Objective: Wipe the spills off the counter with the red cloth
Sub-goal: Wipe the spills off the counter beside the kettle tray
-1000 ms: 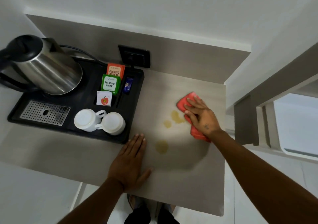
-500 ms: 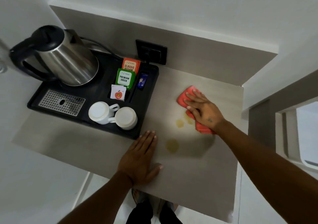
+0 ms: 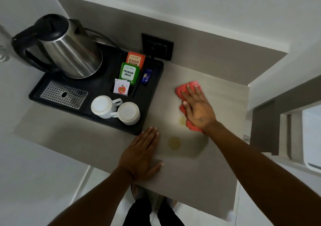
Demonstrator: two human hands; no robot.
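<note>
The right hand [image 3: 198, 109] lies flat, fingers spread, pressing the red cloth [image 3: 188, 104] onto the surface [image 3: 217, 173], right of the black tray [image 3: 152, 93]. One yellowish spill [image 3: 182, 120] touches the cloth's edge; another spill [image 3: 174, 143] sits nearer, beside the flat, open left hand [image 3: 140, 158].

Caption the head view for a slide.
Right hand presses the red cloth beside two yellowish spills; left hand braces flat on the counter.

A bright pool lights the counter [image 3: 199, 173] centre while its left side lies in shadow; wide-angle bending warps the frame edges, detail slightly soft.
</note>
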